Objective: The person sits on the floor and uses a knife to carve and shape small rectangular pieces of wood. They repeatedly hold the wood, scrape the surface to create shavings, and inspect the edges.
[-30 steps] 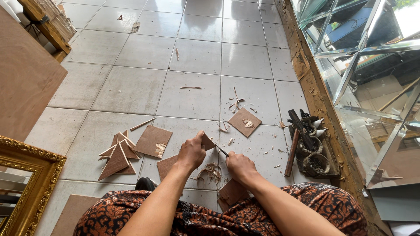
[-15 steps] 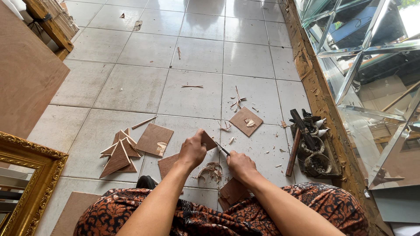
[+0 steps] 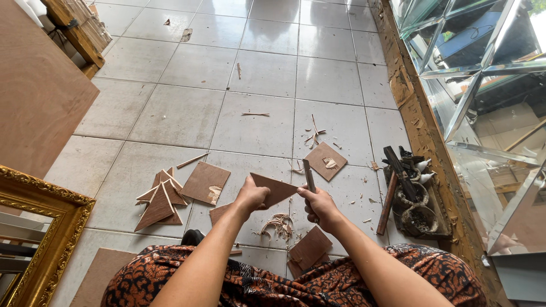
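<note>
From your head camera, your legs under the patterned cloth (image 3: pixel 318 284) hide part of the floor, and the gold frame (image 3: pixel 40 227) is cut off at the left edge. The dark tray (image 3: pixel 424 213) at the right holds tools and rolls too tangled to name. Your left hand (image 3: pixel 250 196) pinches a brown triangular wood piece (image 3: pixel 276 189) above the tiles; your right hand (image 3: pixel 318 206) is clenched around a knife (image 3: pixel 307 173), blade upright just beside the triangle's edge. Shavings (image 3: pixel 278 224) lie below.
</note>
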